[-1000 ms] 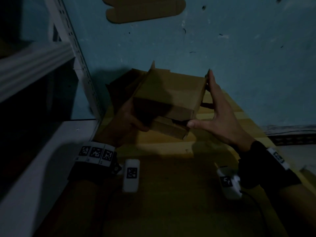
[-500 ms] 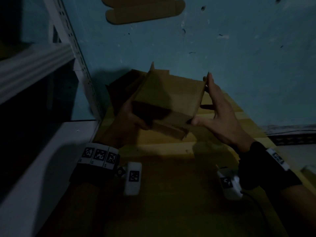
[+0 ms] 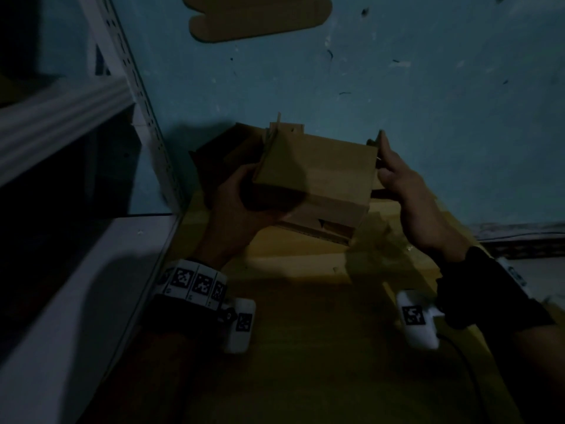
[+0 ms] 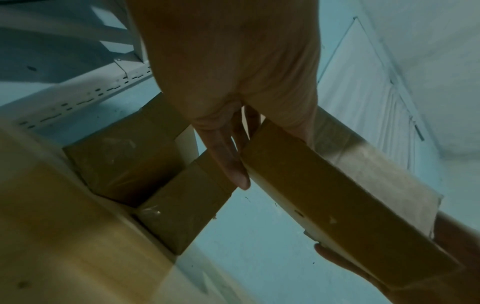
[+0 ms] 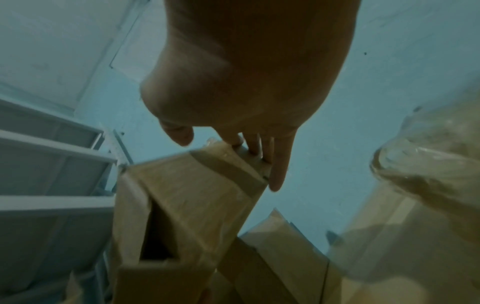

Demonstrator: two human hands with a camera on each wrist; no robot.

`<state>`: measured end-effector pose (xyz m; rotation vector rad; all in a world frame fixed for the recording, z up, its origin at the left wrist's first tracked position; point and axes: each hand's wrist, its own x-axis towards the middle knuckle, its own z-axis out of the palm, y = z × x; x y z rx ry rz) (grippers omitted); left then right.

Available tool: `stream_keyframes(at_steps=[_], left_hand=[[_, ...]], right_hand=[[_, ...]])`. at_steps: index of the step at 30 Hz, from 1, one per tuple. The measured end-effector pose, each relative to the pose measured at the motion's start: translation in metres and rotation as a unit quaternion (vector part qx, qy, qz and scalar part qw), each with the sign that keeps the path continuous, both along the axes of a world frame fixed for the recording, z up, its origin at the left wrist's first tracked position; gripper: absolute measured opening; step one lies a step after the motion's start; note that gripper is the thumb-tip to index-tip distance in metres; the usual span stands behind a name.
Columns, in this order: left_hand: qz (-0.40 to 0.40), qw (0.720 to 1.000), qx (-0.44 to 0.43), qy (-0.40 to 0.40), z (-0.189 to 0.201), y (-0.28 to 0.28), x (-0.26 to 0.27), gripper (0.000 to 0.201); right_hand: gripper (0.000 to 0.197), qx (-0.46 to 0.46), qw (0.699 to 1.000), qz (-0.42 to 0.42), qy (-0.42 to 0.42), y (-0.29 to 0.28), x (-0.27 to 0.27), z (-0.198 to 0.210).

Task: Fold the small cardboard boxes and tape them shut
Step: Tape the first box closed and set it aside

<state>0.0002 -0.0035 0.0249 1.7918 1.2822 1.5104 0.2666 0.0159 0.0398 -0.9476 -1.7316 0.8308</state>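
Note:
A small brown cardboard box (image 3: 318, 169) is held in the air over the flat cardboard. My left hand (image 3: 238, 200) grips its left end, thumb on the near face and fingers (image 4: 233, 162) along the far side. My right hand (image 3: 394, 175) lies against the box's right end with straight fingers (image 5: 278, 172) pressing the side flap; the thumb touches nothing in the right wrist view. The near bottom flap of the box (image 5: 182, 195) stands slightly ajar, leaving a dark gap. The box (image 4: 324, 195) crosses the left wrist view diagonally.
Other folded boxes (image 3: 223, 151) sit behind the left hand by the blue wall (image 3: 428, 117). Flat cardboard sheets (image 3: 305, 264) lie under the hands. A white metal rack (image 3: 61, 117) stands on the left. Something translucent (image 5: 428, 164) lies at the right. A flat box blank (image 3: 260, 16) is at the top.
My right thumb left the box's lower front corner and drew up beside the right end. The box shifted slightly right and turned more level. The left hand kept its grip.

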Motion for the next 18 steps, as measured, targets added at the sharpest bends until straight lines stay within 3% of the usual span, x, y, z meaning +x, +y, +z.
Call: stream_keyframes(at_steps=[5, 10, 18], left_hand=[[0.013, 1.0, 0.021, 0.001, -0.003, 0.003, 0.0, 0.063], [0.013, 1.0, 0.026, -0.001, -0.001, 0.001, 0.0, 0.065], [-0.006, 0.999, 0.019, -0.05, 0.002, 0.002, -0.001, 0.065]], right_hand=[[0.101, 0.017, 0.996, 0.079, -0.045, -0.003, 0.013, 0.007], [0.125, 0.003, 0.991, 0.089, -0.101, -0.004, 0.015, 0.01], [0.13, 0.008, 0.987, 0.092, -0.128, -0.003, 0.013, 0.012]])
